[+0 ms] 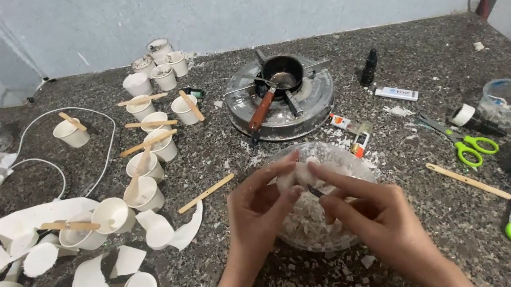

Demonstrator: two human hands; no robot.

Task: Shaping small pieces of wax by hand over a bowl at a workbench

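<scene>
Holding a pale white lump of wax over a clear bowl, the left hand pinches it in closed fingers while the right hand clamps a small dark blade against it. The lump looks chalky and rounded, with white shavings heaped in the bowl beneath. The blade could likely slip toward the left fingertips, since they sit right beside the edge. Behind the bowl stands a small burner with a pan; left of the bowl, paper cups crowd the speckled counter.
</scene>
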